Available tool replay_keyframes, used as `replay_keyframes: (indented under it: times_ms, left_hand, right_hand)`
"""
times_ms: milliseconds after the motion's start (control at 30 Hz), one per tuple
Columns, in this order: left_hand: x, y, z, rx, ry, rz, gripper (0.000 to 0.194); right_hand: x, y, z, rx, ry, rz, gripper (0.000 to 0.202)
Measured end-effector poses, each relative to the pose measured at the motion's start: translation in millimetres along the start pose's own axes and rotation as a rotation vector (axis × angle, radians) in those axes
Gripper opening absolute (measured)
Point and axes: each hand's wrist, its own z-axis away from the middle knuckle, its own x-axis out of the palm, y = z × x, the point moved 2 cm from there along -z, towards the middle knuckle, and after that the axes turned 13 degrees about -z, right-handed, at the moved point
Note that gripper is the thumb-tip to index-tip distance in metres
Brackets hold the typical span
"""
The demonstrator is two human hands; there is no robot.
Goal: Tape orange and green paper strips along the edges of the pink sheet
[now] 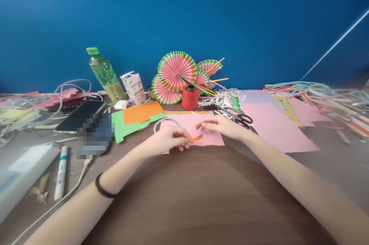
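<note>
Between the thumb and fingers of my left hand point(170, 138) is a short, slightly curved orange paper strip point(196, 138), its free end pointing right. My right hand point(220, 126) hovers just right of the strip, fingers stretched out and apart from it, holding nothing I can see. Beneath both hands lies a pink paper sheet point(211, 137). A ring-shaped roll of tape point(157, 125) sits partly behind my left hand. Black-handled scissors point(243, 119) rest beyond my right wrist, by white paper shreds point(213, 100).
Pleated paper fans point(177, 72) and a red thread spool point(190, 98) stand at the back. Left are a bottle point(105, 75), a carton point(134, 88), orange paper point(141, 113), a phone point(80, 116), a marker point(60, 174) and cables. More pink paper point(276, 129) and paper strips point(325, 99) lie right.
</note>
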Motion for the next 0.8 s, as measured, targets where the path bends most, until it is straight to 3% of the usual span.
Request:
replay_keyframes:
  times_ms: [100,200,300,567,800]
  left_hand:
    - [-1.2,0,1,-0.049,-0.053,0.041,0.018]
    - [-1.3,-1,2,-0.092,-0.119,0.06,0.02]
    - [-1.6,-2,4,-0.113,-0.197,0.044,0.022]
    - [-14.4,-9,3,-0.246,-0.283,-0.03,0.025]
    - [-18.9,-16,2,-0.29,-0.216,-0.114,0.03]
  right_hand:
    - [13,-4,3,0.054,-0.202,-0.033,0.023]
    - [15,3,5,0.164,-0.294,-0.101,0.02]
    - [12,9,5,0.244,-0.301,-0.122,0.019]
    - [8,5,5,0.241,-0.255,-0.164,0.021]
    - [12,14,4,0.283,-0.298,-0.155,0.022]
